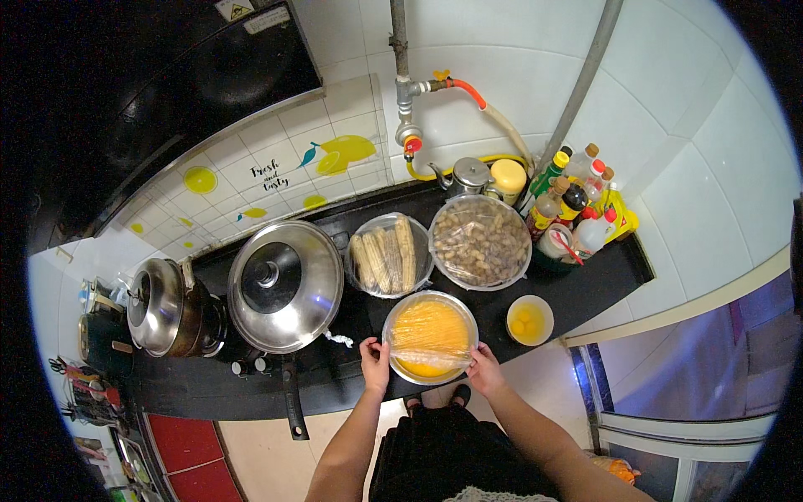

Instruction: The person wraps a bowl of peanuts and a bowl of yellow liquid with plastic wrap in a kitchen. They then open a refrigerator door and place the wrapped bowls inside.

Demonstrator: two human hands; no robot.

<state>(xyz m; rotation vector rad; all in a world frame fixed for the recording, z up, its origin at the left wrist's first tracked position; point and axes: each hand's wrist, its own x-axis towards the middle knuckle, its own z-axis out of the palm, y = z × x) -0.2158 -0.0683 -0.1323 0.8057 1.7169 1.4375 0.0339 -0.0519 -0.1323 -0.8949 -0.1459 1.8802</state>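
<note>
Right in front of me on the black counter stands a round metal bowl [433, 381] of yellow food, perhaps loose corn kernels. Clear plastic wrap [431, 323] lies creased over most of it; a strip of the yellow food [426, 369] shows bare at the near side. At the bowl's left rim, my left hand [375, 367] pinches the wrap's edge between thumb and fingers. Opposite it, my right hand [485, 371] grips the wrap at the right rim. Behind are a wrapped bowl of pale corn cobs [384, 256] and a larger wrapped bowl of unshelled peanuts [482, 241].
A small bowl with raw eggs [530, 320] stands to the right. Sauce bottles [558, 201] crowd the back right corner, near a metal kettle [469, 176]. On the left are a lidded wok [285, 288], its handle [293, 401] jutting past the counter edge, and a lidded pot [166, 310].
</note>
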